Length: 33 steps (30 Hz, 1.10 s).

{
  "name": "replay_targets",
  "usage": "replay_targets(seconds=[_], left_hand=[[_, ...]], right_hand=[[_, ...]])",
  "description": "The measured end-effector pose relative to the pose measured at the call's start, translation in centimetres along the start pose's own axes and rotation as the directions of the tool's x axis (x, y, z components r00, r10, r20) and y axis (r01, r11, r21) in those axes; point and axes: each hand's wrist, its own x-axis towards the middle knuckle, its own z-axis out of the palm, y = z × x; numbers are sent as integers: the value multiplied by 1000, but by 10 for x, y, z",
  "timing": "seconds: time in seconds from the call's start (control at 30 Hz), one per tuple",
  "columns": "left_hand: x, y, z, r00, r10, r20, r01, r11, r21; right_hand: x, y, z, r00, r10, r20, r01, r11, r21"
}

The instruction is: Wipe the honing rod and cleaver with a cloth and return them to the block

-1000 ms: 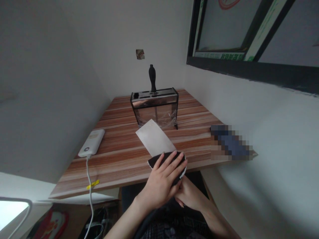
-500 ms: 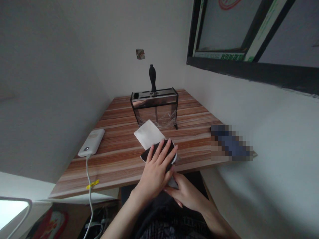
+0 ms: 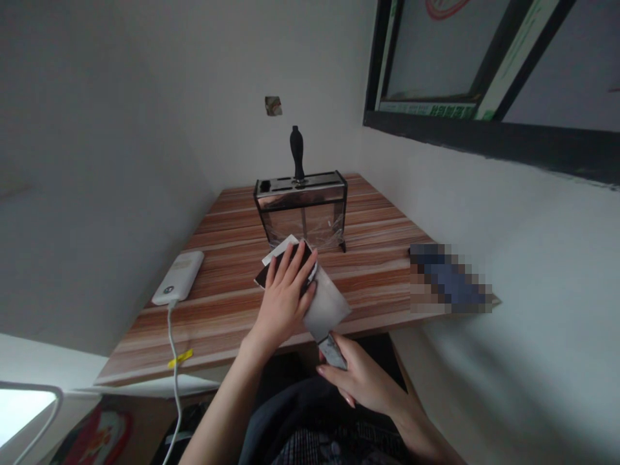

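Observation:
A cleaver (image 3: 327, 303) with a broad pale blade points up and left over the table's front edge. My right hand (image 3: 364, 373) is closed around its mottled grey handle (image 3: 333, 354). My left hand (image 3: 285, 303) lies flat on the upper blade, fingers stretched out and slightly apart. Under those fingers is a black sheet (image 3: 264, 276) with a pale edge, pressed against the blade. Only a strip of the blade's far end shows beyond the sheet.
Behind the blade stands a clear-sided holder (image 3: 301, 194) with an upright black handle (image 3: 297, 153). A white power bank (image 3: 178, 278) with a cable (image 3: 173, 349) lies left, near yellow tape (image 3: 181, 358). A pixelated dark object (image 3: 448, 278) is at the right edge of the wooden table (image 3: 387, 258).
My left hand has slid the black sheet up and left along the blade, baring the part near the handle. My right hand has stayed put on the handle.

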Motion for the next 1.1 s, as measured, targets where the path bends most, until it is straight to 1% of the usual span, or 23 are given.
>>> replay_targets(seconds=[0.23, 0.4, 0.5, 0.63, 0.77, 0.93, 1.1], left_hand=[[21, -18, -2, 997, -50, -66, 50, 999, -3], [23, -18, 0, 992, -70, -104, 71, 997, 9], [19, -14, 2, 994, -53, -99, 56, 998, 29], [10, -5, 5, 998, -18, -67, 20, 999, 32], [-3, 13, 8, 1000, 22, -14, -21, 999, 42], [-19, 37, 13, 988, 131, 83, -134, 990, 41], [-34, 52, 14, 960, 246, 131, -251, 968, 22]], right_hand=[[-1, 2, -3, 1000, -3, 4, 3, 1000, 4], [-2, 4, -3, 1000, 9, 6, -9, 1000, 5], [-2, 5, -3, 1000, 10, 16, -10, 1000, 29], [-2, 5, -2, 1000, 6, 20, -7, 998, 59], [0, 5, -2, 1000, -10, 14, 9, 997, 75], [2, 8, -5, 999, -24, -34, 26, 996, 80], [1, 11, -5, 997, 1, -78, 1, 1000, 31]])
